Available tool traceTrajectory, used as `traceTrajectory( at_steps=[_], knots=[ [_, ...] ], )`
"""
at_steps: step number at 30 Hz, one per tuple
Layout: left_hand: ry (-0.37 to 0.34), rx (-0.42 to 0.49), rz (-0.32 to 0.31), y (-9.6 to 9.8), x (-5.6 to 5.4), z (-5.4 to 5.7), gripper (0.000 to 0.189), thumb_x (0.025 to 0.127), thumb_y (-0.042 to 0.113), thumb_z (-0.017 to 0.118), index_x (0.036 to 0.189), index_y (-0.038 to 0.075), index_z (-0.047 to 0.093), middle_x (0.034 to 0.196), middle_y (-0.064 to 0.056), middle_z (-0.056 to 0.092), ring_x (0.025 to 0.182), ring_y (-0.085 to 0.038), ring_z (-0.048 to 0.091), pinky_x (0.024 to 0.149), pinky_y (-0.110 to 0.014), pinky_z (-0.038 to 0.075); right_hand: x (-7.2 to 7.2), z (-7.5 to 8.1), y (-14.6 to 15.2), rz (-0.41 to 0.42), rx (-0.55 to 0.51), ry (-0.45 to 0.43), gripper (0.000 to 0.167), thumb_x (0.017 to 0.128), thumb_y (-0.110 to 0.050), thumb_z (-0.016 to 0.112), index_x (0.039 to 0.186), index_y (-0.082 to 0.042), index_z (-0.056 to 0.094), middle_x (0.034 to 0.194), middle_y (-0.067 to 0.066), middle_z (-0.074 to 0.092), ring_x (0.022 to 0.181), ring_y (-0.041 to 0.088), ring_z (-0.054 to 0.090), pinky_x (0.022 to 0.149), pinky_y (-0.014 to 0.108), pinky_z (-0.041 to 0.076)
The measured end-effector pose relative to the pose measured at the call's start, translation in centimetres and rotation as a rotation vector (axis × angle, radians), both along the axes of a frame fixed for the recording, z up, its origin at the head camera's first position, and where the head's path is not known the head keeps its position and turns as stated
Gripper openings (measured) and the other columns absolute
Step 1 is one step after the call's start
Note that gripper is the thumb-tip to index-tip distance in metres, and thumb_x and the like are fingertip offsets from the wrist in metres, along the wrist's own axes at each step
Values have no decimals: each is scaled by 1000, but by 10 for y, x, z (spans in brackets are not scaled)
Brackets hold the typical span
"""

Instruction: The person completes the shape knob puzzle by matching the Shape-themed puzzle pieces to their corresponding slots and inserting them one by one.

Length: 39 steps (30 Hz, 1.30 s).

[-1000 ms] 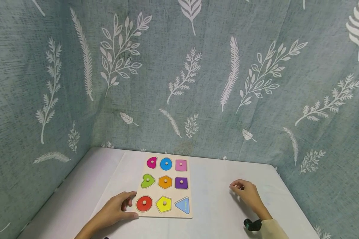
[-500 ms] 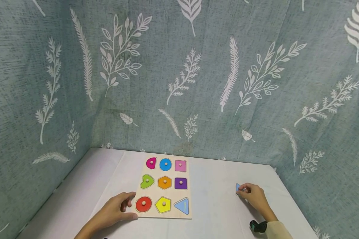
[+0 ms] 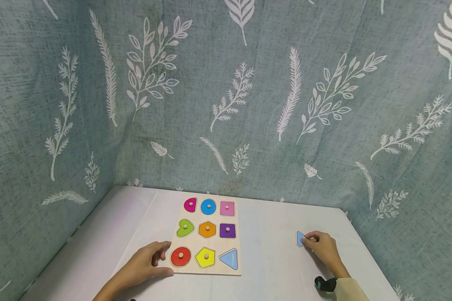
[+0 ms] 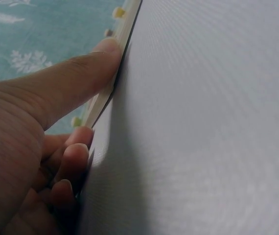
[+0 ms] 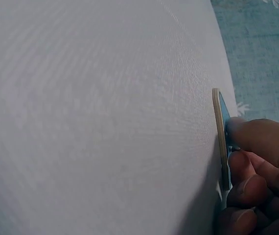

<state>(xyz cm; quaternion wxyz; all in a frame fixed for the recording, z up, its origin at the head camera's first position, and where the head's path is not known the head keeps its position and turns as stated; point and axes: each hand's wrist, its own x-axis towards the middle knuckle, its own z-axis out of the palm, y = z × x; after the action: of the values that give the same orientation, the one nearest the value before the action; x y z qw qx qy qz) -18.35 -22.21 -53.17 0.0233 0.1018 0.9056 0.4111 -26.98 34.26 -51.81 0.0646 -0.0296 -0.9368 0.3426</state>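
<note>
A wooden shape puzzle board (image 3: 192, 240) lies on the table in the head view. My left hand (image 3: 147, 261) holds its near left corner, thumb at the front edge and a fingertip at the left edge. In the left wrist view the thumb (image 4: 88, 71) presses on the board's side (image 4: 103, 100). To the right of the board, my right hand (image 3: 322, 248) pinches a blue triangle puzzle piece (image 3: 299, 238) from above, close over the table. Its knob is hidden behind the fingers. The right wrist view shows the triangle piece (image 5: 220, 132) edge-on beside the thumb (image 5: 262, 137).
Knobbed pieces fill most of the board, among them a red circle (image 3: 176, 260), a yellow pentagon (image 3: 203, 262) and a purple square (image 3: 224, 235). A bare light blue triangle recess (image 3: 230, 260) is at its near right. Patterned cloth (image 3: 263, 167) hangs behind the white table (image 3: 267, 267).
My right hand has moved slightly right and down since one second ago, and the blue triangle piece now shows at its fingertips. The left hand and the board stay in place.
</note>
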Motion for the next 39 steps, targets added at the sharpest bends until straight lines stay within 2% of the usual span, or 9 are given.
traceTrajectory(
  at_steps=[6,17,29,39],
  knots=[
    [-3,-1,12,0,0,1,86,67,32,98,135,-5,60,87,3,52,75,-10,48,63,-23,42,1,2,-1,-16,-23,-9,27,88,-27,81,96,-2,76,70,-1,57,64,15,49,57,27,40],
    [22,-12,-14,-1,0,2,85,68,32,97,133,-7,60,87,3,53,74,-8,48,64,-23,42,-2,0,-2,-14,-23,-19,23,90,-24,79,93,-2,76,72,-2,62,68,16,53,61,30,44],
    [15,-8,-10,1,1,3,85,67,31,97,134,-6,60,87,3,52,74,-8,48,64,-23,42,-3,1,-7,-16,-37,-25,21,89,-23,78,96,-3,76,71,-1,61,66,16,52,57,28,43],
    [11,-14,7,2,2,3,86,66,31,98,134,-6,61,87,3,52,74,-8,47,63,-23,42,-2,7,-25,38,-45,9,20,89,-22,80,97,-4,77,71,-2,62,64,16,52,57,28,43]
  ],
)
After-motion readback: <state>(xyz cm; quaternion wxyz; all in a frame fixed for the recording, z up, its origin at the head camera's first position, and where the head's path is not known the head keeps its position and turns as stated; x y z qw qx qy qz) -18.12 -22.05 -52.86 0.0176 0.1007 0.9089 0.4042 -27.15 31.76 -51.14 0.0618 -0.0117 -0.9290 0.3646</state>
